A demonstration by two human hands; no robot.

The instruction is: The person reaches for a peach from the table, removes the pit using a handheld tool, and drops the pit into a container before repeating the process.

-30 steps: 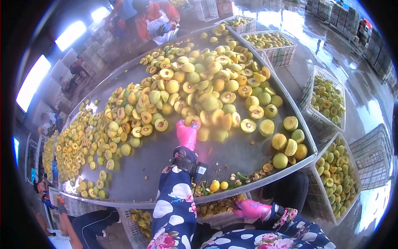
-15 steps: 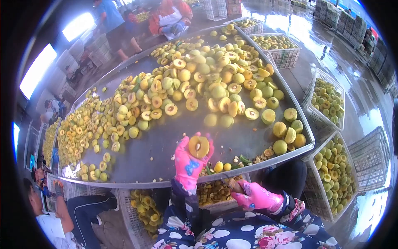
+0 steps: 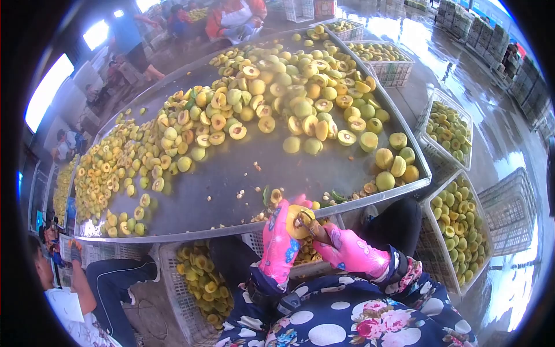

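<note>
My left hand (image 3: 277,247), in a pink patterned glove, is closed around a yellow stone-fruit half (image 3: 298,226) at the table's near edge. In a matching glove, my right hand (image 3: 354,253) grips a small brown-handled tool (image 3: 317,231), whose thin curved tip meets the cut face of the fruit. The exact shape of that tip is hard to make out. Beyond both hands, whole and halved yellow-green stone fruit (image 3: 254,104) lies piled on the metal table (image 3: 243,173). Below them, partly hidden, stands a crate (image 3: 333,222) of fruit pieces.
Fruit-filled crates stand along the right, including a near one (image 3: 459,234) and one farther back (image 3: 445,133). An upended crate (image 3: 509,214) leans beside them. Another crate (image 3: 202,283) sits by my left knee. A person (image 3: 75,301) sits at the left; another (image 3: 237,20) works across the table.
My left hand has drawn the fruit half back from over the table toward my right hand. The tool, formerly apart from the fruit, now touches it. The view has shifted slightly.
</note>
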